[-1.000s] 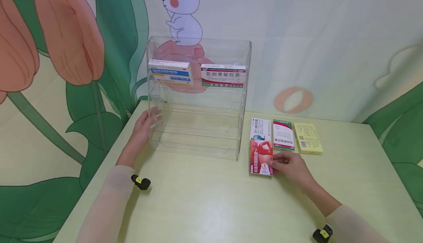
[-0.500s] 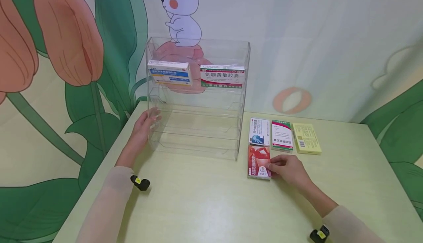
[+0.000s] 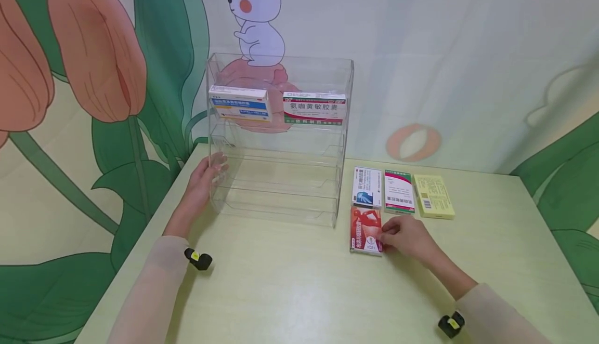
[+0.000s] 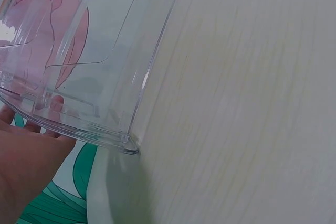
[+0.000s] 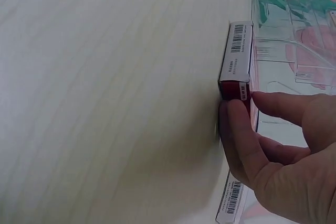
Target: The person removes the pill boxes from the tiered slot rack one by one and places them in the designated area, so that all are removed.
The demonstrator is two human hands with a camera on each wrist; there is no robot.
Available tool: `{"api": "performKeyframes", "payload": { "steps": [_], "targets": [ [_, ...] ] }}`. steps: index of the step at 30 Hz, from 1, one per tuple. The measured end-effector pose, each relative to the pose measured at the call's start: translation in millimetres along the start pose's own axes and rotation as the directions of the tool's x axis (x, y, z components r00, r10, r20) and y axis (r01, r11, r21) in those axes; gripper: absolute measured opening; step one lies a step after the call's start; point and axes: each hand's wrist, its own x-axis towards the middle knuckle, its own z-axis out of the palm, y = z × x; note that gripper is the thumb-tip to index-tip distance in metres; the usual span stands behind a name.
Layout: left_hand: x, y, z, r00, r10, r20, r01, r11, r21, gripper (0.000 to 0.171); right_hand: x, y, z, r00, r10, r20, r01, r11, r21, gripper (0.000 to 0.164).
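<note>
A clear display rack stands upright at the table's back, with several shelf levels. My left hand rests against its left side; in the left wrist view, fingertips show through the clear plastic. My right hand pinches the right edge of a red medicine box, thumb on top. Its white barcoded side shows in the right wrist view. Behind it lies a white-and-blue medicine box, with a white-and-green box and a yellow box to its right.
On the rack's upper level sit a blue-and-white medicine box at left and a green-and-white one at right. The pale wooden table stretches in front. A printed curtain hangs close behind.
The red box has slid slightly towards me, off the white-and-blue box it partly covered, with my right hand still holding its edge. My left hand stays at the rack.
</note>
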Motion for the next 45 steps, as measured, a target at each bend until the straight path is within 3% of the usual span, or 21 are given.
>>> {"api": "performKeyframes", "payload": {
  "steps": [4,7,10,13,17,22,27,29,33,40,45],
  "targets": [
    [-0.4,-0.2,0.1,1.0,0.0,0.0,0.0,1.0,-0.007,0.056,1.4,-2.6,-6.3,0.998,0.013,0.053,-0.011,1.0,-0.029,0.033],
    [-0.2,1.0,0.9,1.0,-0.004,0.001,0.004,1.0,-0.006,0.057,3.4,-12.2,-21.8,0.996,-0.007,0.094,0.017,0.994,-0.106,0.04],
    [0.1,2.0,1.5,1.0,-0.011,-0.001,0.011,1.0,0.0,0.058,5.1,-31.8,-43.5,0.99,-0.109,0.085,0.124,0.972,-0.2,0.046],
    [-0.6,2.2,1.1,1.0,-0.014,-0.001,0.014,1.0,-0.002,0.058,6.5,-60.1,-65.3,0.966,-0.259,0.019,0.255,0.93,-0.264,0.044],
    [-0.4,2.8,1.4,1.0,-0.002,0.001,0.002,1.0,-0.025,0.057,7.8,-103.7,-91.2,0.904,-0.419,-0.082,0.382,0.88,-0.282,0.042],
    [-0.4,2.5,3.0,1.0,0.018,-0.004,-0.018,0.999,-0.04,0.055,16.3,-152.5,-111.7,0.799,-0.559,-0.221,0.473,0.812,-0.342,0.045],
    [-0.6,2.3,3.5,0.999,0.045,0.013,-0.044,0.998,-0.043,0.055,31.4,-190.7,-116.4,0.692,-0.642,-0.331,0.561,0.766,-0.315,0.045],
    [-2.3,2.6,2.4,0.998,0.052,0.029,-0.051,0.998,-0.047,0.055,39.3,-201.8,-112.0,0.669,-0.657,-0.347,0.59,0.753,-0.29,0.046],
    [-5.6,3.6,-0.5,0.998,0.048,0.038,-0.046,0.998,-0.05,0.057,55.3,-220.2,-100.1,0.659,-0.675,-0.333,0.617,0.738,-0.273,0.048],
    [-5.6,12.5,0.4,0.999,0.021,-0.03,-0.021,1.0,0.011,0.057,78.0,-244.5,-92.4,0.68,-0.683,-0.265,0.572,0.721,-0.391,0.05],
    [-2.2,11.2,2.4,1.0,0.018,-0.017,-0.018,1.0,0.014,0.065,84.5,-251.5,-92.3,0.707,-0.67,-0.226,0.521,0.709,-0.476,0.051]
  ]
}}
